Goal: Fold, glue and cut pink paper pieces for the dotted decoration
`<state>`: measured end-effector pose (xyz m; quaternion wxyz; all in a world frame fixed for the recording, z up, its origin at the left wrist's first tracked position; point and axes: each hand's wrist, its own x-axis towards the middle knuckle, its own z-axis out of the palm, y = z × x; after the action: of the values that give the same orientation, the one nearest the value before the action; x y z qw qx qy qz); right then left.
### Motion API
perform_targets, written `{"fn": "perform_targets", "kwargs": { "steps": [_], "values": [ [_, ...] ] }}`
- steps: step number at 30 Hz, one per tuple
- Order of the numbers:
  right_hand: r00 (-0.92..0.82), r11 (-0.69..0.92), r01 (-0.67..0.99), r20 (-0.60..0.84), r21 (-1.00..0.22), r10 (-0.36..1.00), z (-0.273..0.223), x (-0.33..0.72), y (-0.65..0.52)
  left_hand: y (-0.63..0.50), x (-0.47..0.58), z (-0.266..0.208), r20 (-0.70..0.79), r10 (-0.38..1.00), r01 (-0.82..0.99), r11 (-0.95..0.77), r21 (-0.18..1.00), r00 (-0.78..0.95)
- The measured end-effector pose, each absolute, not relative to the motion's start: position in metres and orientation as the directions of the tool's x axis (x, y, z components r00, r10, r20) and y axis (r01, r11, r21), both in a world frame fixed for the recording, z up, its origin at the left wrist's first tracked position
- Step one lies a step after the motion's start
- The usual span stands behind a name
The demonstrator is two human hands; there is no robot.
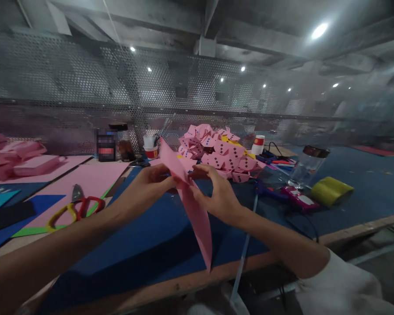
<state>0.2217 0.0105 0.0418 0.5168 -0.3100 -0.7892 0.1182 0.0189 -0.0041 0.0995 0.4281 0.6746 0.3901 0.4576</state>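
A sheet of pink paper (198, 223) is held up on edge over the blue table, its lower corner hanging down toward the table's front edge. My left hand (156, 177) pinches the sheet near its upper part, thumb on the near side. On the other side my right hand (218, 192) grips the same sheet, thumb against it and fingers curled behind. The two hands are close together, and some fingertips are hidden by the paper. Just behind them lies a heap of folded pink paper pieces (228, 153) marked with dark dots and diamonds.
Scissors (77, 210) with red and yellow handles lie at left on coloured sheets (59, 179). A glass jar (307, 168), a yellow roll (331, 191) and a magenta device (298, 198) stand at right. Paper cups (258, 145) and a metal mesh screen (197, 87) are behind.
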Motion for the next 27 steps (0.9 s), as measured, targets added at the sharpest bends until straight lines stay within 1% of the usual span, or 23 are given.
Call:
{"fn": "perform_targets", "kwargs": {
  "steps": [2,4,7,9,11,14,16,18,22,25,27],
  "values": [
    [-0.262,0.796,0.366,0.768,-0.482,0.585,0.049,0.227,0.011,-0.002,0.019,0.107,0.283,0.919,0.168,-0.336,0.927,0.276],
    [-0.231,0.791,0.357,0.774,-0.496,0.590,0.055,0.233,0.012,0.001,0.015,0.116,0.269,0.927,0.191,-0.323,0.927,0.262],
    [-0.179,0.735,0.242,0.716,-0.633,0.675,0.060,0.239,0.016,0.005,0.003,0.126,0.256,0.953,0.184,-0.284,0.941,0.161],
    [-0.193,0.678,0.142,0.652,-0.721,0.733,0.061,0.241,0.019,0.006,-0.006,0.131,0.248,0.963,0.192,-0.265,0.945,0.108],
    [-0.224,0.651,0.105,0.620,-0.752,0.752,0.059,0.240,0.020,0.006,-0.012,0.132,0.232,0.969,0.229,-0.245,0.942,0.085],
    [-0.282,0.686,0.144,0.634,-0.714,0.720,0.057,0.234,0.017,0.006,-0.014,0.130,0.197,0.971,0.285,-0.227,0.931,0.133],
    [-0.328,0.713,0.186,0.641,-0.676,0.694,0.056,0.230,0.013,0.009,-0.011,0.125,0.206,0.958,0.305,-0.260,0.916,0.198],
    [-0.356,0.704,0.232,0.615,-0.671,0.703,0.055,0.227,0.009,0.012,-0.005,0.120,0.241,0.934,0.329,-0.322,0.888,0.263],
    [-0.343,0.669,0.308,0.577,-0.677,0.742,0.055,0.227,0.007,0.013,0.016,0.117,0.309,0.885,0.437,-0.445,0.781,0.349],
    [-0.302,0.672,0.312,0.600,-0.672,0.740,0.055,0.229,0.008,0.009,0.027,0.121,0.317,0.861,0.423,-0.479,0.770,0.398],
    [-0.265,0.653,0.308,0.597,-0.692,0.758,0.055,0.231,0.011,0.009,0.027,0.124,0.319,0.865,0.429,-0.475,0.768,0.387]
  ]
}}
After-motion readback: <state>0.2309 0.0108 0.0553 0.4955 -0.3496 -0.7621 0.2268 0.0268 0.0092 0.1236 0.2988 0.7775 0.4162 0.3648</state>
